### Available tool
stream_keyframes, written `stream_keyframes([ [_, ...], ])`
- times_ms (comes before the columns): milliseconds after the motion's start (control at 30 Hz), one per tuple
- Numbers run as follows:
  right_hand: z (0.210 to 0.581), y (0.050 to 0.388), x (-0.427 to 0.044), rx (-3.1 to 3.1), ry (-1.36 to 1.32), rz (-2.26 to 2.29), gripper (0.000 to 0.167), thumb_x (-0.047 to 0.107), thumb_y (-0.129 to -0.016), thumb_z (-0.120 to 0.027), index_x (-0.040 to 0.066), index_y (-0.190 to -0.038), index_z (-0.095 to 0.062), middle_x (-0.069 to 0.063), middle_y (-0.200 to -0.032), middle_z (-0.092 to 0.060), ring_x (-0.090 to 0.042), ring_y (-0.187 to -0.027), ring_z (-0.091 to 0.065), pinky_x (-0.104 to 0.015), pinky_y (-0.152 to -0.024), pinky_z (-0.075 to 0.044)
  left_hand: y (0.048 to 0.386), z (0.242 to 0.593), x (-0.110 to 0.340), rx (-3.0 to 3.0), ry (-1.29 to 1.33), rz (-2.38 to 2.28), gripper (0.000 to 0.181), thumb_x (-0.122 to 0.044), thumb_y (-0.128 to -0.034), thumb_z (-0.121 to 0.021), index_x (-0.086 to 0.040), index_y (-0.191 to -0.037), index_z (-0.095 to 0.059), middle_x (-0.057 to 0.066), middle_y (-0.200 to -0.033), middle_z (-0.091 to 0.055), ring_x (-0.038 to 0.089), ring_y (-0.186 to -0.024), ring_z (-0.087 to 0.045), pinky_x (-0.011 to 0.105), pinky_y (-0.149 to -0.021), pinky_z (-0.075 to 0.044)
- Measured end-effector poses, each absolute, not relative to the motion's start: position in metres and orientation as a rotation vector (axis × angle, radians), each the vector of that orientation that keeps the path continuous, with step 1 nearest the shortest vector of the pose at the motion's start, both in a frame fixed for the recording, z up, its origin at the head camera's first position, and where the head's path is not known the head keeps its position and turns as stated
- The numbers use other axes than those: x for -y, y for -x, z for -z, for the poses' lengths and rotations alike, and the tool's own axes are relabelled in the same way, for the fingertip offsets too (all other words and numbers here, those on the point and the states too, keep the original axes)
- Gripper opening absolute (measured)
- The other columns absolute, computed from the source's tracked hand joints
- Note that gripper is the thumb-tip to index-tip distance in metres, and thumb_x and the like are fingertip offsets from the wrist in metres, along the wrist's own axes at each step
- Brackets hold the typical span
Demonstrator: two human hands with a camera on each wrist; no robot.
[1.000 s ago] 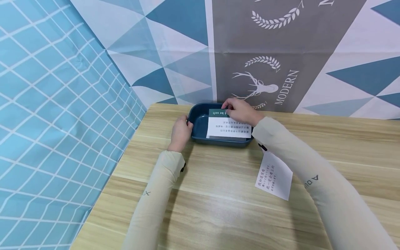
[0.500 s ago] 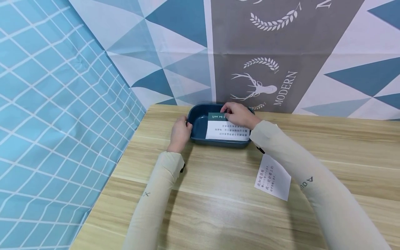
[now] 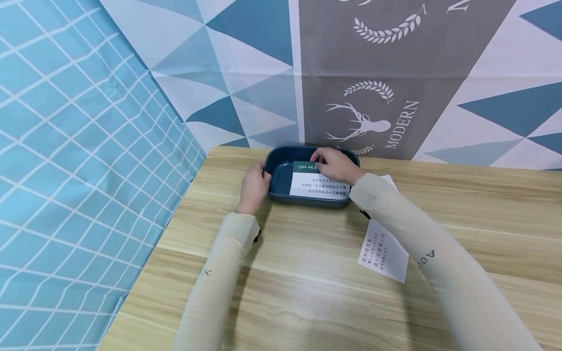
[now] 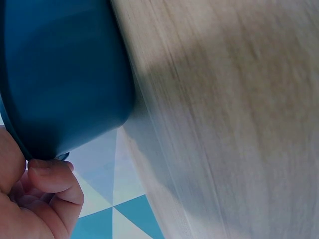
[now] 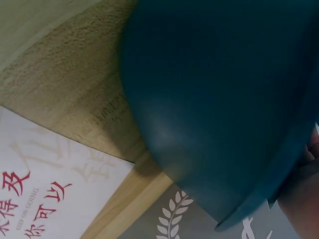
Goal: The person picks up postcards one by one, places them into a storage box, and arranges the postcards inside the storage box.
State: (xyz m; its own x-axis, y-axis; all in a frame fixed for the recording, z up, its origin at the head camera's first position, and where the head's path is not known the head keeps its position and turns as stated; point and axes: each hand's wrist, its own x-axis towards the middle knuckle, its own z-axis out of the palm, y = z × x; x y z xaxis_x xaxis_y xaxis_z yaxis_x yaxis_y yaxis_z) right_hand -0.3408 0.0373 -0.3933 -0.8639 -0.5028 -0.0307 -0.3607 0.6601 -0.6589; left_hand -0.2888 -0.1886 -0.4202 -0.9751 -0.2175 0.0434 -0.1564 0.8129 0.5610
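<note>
A dark blue rectangular tray (image 3: 281,178) stands on the table against the back wall. My left hand (image 3: 254,187) pinches the rim at its left end, thumb and curled fingers also showing in the left wrist view. Inside the tray, my right hand (image 3: 335,165) pinches the green upper edge of a white printed card (image 3: 318,184). That card lies slanted within the tray and is partly covered by the hand. In the right wrist view the tray's outer wall (image 5: 199,99) hides most of the hand, and the card is out of sight.
Under my right forearm lies a white card with dark writing (image 3: 384,253). Beside the tray's right end, a card with red characters (image 5: 45,174) is mostly covered by my sleeve in the head view. A patterned wall (image 3: 263,73) closes off the back, a blue gridded one (image 3: 79,170) the left.
My right hand has lowered the card slightly, toward the tray's near side. The card right of the tray now peeks out past my sleeve. My left hand stays on the rim.
</note>
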Motion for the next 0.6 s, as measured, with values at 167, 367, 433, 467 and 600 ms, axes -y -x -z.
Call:
stream_keyframes([
  [167,0.3972,0.3395,-0.0368,-2.655,0.684,0.985,0.022,0.011,-0.095,-0.046,0.008,-0.113,-0.057,-0.01,-0.091,-0.056,-0.023,-0.079,-0.05,-0.034,-0.075,-0.039,0.2886,0.4201,0.1877,2.892,-0.303,0.884,0.022,-0.014,-0.0932,-0.044,-0.002,-0.109,-0.055,0.014,-0.108,-0.058,0.027,-0.094,-0.053,0.04,-0.089,-0.047],
  [367,0.4007,0.3399,-0.0374,-2.655,0.694,0.981,0.023,0.012,-0.094,-0.046,0.008,-0.115,-0.057,-0.011,-0.093,-0.057,-0.023,-0.079,-0.05,-0.034,-0.075,-0.04,0.2885,0.4198,0.1877,2.894,-0.289,0.865,0.023,-0.013,-0.0935,-0.044,-0.002,-0.11,-0.055,0.014,-0.109,-0.059,0.027,-0.094,-0.054,0.039,-0.089,-0.047],
  [433,0.4017,0.3409,-0.0377,-2.662,0.703,0.975,0.024,0.012,-0.094,-0.046,0.008,-0.115,-0.057,-0.011,-0.094,-0.057,-0.024,-0.08,-0.051,-0.035,-0.076,-0.04,0.2883,0.4196,0.188,2.895,-0.277,0.863,0.024,-0.013,-0.0934,-0.044,-0.001,-0.111,-0.056,0.015,-0.108,-0.059,0.027,-0.093,-0.054,0.039,-0.088,-0.047],
  [467,0.4021,0.3413,-0.0378,-2.664,0.707,0.972,0.024,0.012,-0.094,-0.046,0.008,-0.115,-0.057,-0.011,-0.095,-0.057,-0.024,-0.081,-0.051,-0.036,-0.076,-0.041,0.288,0.4196,0.1882,2.893,-0.271,0.864,0.025,-0.013,-0.0932,-0.043,-0.001,-0.111,-0.056,0.015,-0.108,-0.059,0.028,-0.093,-0.054,0.039,-0.087,-0.047],
  [600,0.4041,0.3419,-0.0384,-2.671,0.713,0.963,0.025,0.013,-0.093,-0.047,0.008,-0.116,-0.057,-0.012,-0.098,-0.058,-0.024,-0.082,-0.051,-0.037,-0.078,-0.041,0.2875,0.42,0.1891,2.894,-0.251,0.861,0.026,-0.012,-0.093,-0.042,0.0,-0.112,-0.056,0.016,-0.109,-0.06,0.028,-0.093,-0.054,0.039,-0.086,-0.047],
])
